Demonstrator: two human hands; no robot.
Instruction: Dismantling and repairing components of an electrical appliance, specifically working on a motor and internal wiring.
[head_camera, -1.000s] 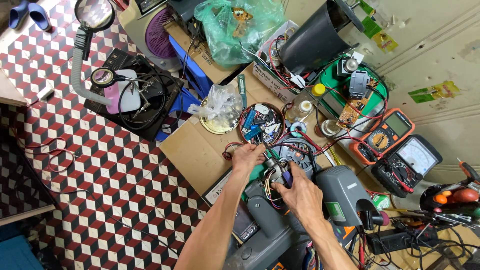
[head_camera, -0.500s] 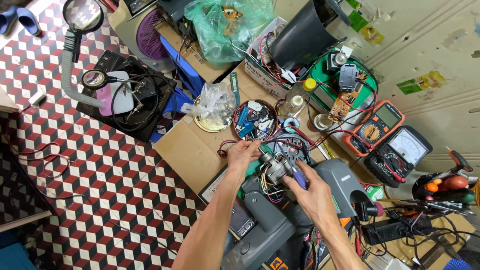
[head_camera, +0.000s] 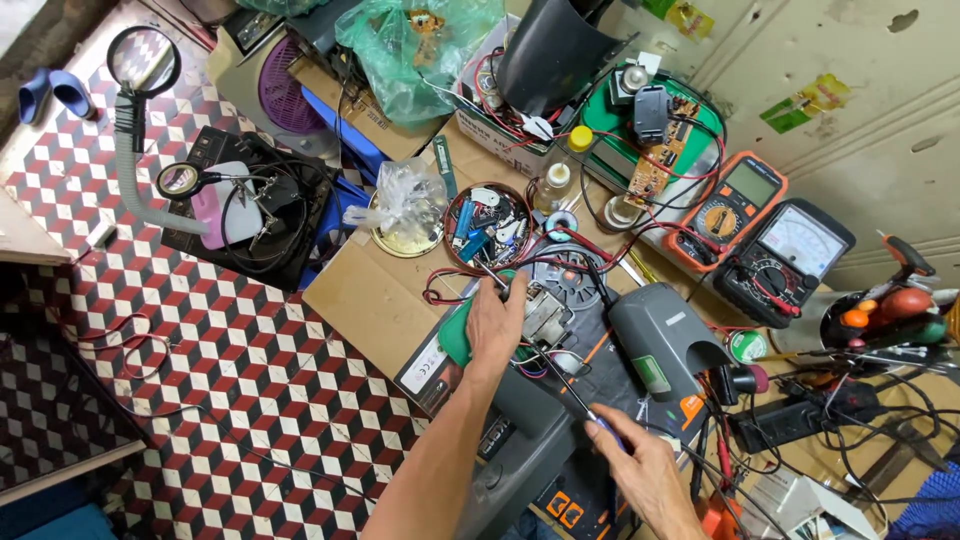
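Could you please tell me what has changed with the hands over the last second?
The right hand has drawn back from the opened device toward the body, taking the screwdriver with it, tip pointing at the device. The left hand still rests on the device's green housing. The two meters and round tin have not moved.

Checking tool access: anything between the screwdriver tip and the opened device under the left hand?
Nothing solid visible. The screwdriver in the right hand points at the opened device held by the left hand; loose wires lie beside it.
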